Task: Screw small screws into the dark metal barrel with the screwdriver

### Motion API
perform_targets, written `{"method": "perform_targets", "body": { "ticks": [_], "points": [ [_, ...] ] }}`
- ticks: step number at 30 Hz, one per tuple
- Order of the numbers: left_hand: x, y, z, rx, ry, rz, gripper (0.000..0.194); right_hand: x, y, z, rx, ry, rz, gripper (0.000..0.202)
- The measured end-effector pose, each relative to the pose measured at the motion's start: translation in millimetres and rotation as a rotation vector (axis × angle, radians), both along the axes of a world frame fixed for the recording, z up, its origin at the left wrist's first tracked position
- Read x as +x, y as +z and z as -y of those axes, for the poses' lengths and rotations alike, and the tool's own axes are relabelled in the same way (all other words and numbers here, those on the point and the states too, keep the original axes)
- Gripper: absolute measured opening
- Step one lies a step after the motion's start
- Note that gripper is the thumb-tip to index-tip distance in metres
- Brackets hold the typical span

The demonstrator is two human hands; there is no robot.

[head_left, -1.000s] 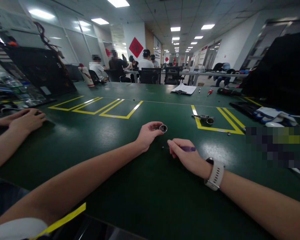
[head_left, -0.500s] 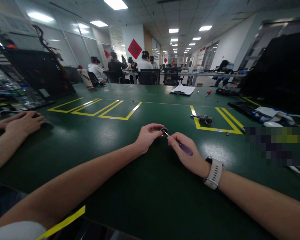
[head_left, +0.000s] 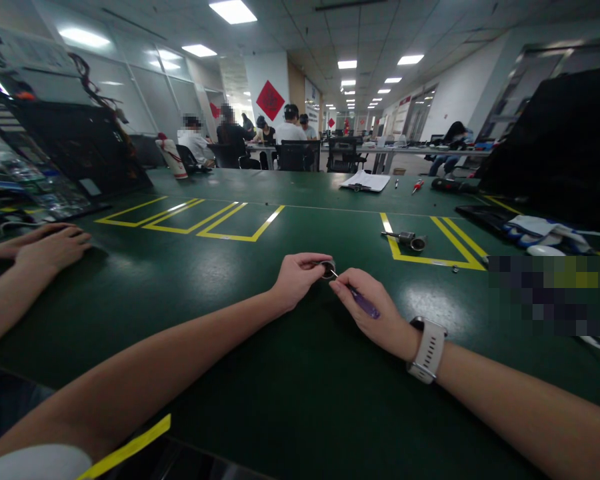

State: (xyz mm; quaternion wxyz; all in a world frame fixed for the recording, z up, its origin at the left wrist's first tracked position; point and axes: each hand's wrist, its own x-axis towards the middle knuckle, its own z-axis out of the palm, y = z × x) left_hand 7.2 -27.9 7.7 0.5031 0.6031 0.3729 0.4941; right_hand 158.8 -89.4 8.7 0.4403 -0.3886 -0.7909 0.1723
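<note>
Between thumb and fingers, my left hand [head_left: 299, 277] pinches a small round metal ring-like part [head_left: 329, 269], its hollow side turned toward my other hand. My right hand [head_left: 367, 307] is closed around the purple handle of a screwdriver [head_left: 365, 304]. The thin shaft points up and left, and its tip reaches the opening of the metal part; whether it touches the inside I cannot tell. Beyond my right hand, a metal piece with a shaft and a round cup-like end [head_left: 411, 240] lies within a yellow tape outline [head_left: 433, 261].
A tiny metal piece [head_left: 455, 269] lies near the tape at right. Farther back are a clipboard with papers [head_left: 366, 181], a red screwdriver [head_left: 417, 187] and white-blue gloves [head_left: 545, 230]. Another person's hands [head_left: 55, 250] rest at the left on the green table [head_left: 260, 413].
The metal part has tilted slightly in my left hand, and its opening looks narrower. My right hand and the screwdriver have shifted a little left and turned slightly.
</note>
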Motion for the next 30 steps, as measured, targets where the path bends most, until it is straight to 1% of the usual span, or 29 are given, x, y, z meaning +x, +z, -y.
{"method": "perform_targets", "body": {
  "ticks": [4, 11, 19, 22, 24, 27, 30],
  "points": [
    [1, 0.1, 0, 0.021, 0.016, -0.028, 0.023, 0, 1.4, 1, 0.005, 0.011, 0.004, 0.014],
    [1, -1.1, -2, 0.028, 0.051, -0.052, 0.022, -1, 3.9, 4, 0.017, -0.012, 0.027, 0.016],
    [1, -0.7, -1, 0.047, 0.027, -0.062, 0.02, -2, 4.0, 3, 0.018, -0.008, 0.041, 0.015],
    [0, -0.9, -2, 0.042, 0.027, -0.055, 0.019, -2, 3.0, 3, 0.001, -0.013, 0.002, 0.015],
    [0, -1.5, -4, 0.028, 0.038, -0.043, 0.018, -1, 2.5, 2, -0.029, -0.028, -0.048, 0.017],
    [0, -3.0, -11, -0.014, 0.07, -0.03, 0.019, 1, 1.5, 1, -0.123, -0.059, -0.127, 0.021],
    [-5, -5.7, -23, -0.057, 0.126, -0.036, 0.029, 2, -0.7, -4, -0.25, -0.1, -0.213, 0.026]
  ]
}}
